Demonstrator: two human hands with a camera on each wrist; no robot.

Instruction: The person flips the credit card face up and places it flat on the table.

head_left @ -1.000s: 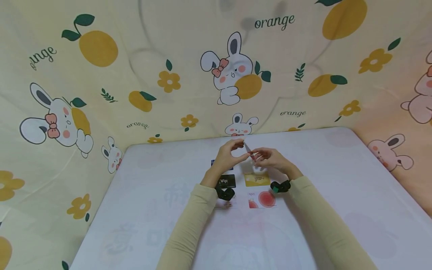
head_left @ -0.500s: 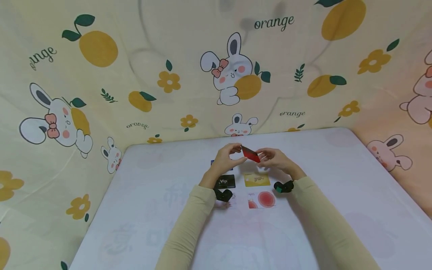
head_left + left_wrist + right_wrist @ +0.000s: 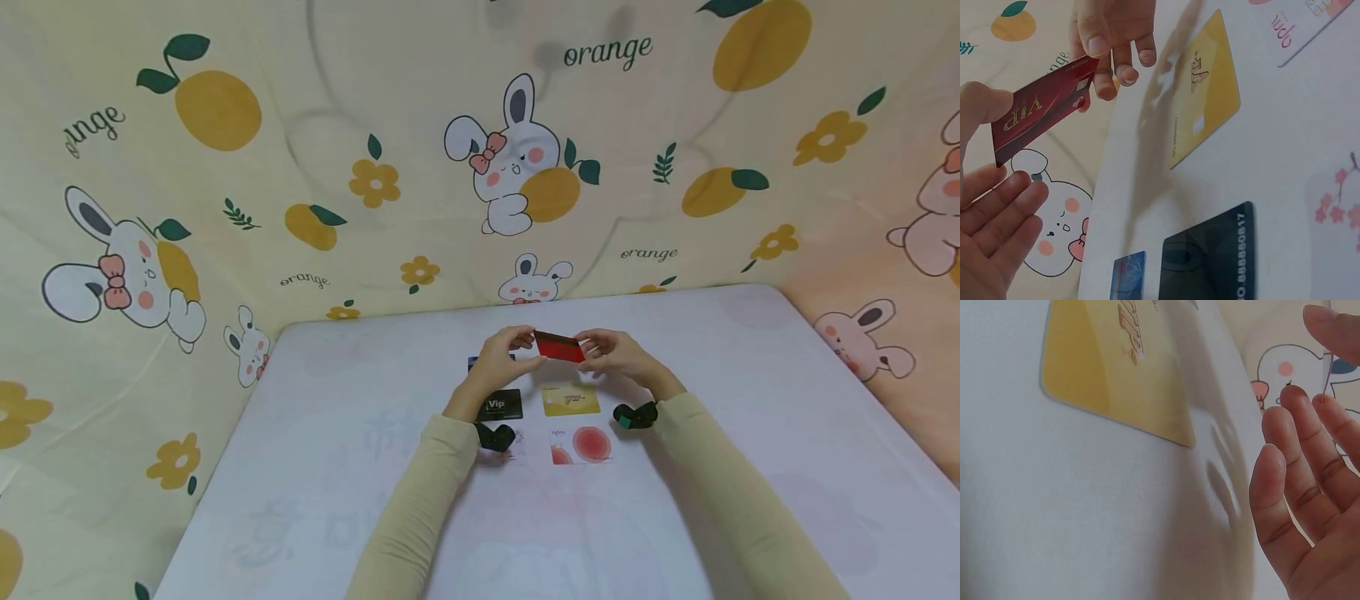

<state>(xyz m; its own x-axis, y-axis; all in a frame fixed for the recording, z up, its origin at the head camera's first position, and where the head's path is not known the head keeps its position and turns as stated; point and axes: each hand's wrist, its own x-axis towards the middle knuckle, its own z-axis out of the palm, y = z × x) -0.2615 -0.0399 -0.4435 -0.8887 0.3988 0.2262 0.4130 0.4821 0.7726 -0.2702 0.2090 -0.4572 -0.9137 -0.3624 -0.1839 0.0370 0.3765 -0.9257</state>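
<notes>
Head view, and it's all about one card! Left hand (image 3: 497, 362) pinches the near end between thumb and fingers; right hand (image 3: 618, 354) pinches the opposite end, its other fingers spread away. Between them, raised off the table (image 3: 337, 483), is the red card (image 3: 558, 347), dark-striped back towards the head camera, while the left wrist view gets the "VIP" face.

So where do we stand? Five cards are down flat, and by my reading this red one is the lone piece of unfinished business: up in both hands, not yet laid down.

Now the count, working outward! One gold card (image 3: 571, 400), just below the hands. One black card (image 3: 502, 404) across from it. One blue card (image 3: 1127, 276), largely hidden by the left hand in the head view. One blossom card (image 3: 1339, 214), partly covered by the left wrist. One white card with red circles (image 3: 592, 444), nearest the person. Six cards altogether, two hands, two black wrist straps (image 3: 636, 415).
</notes>
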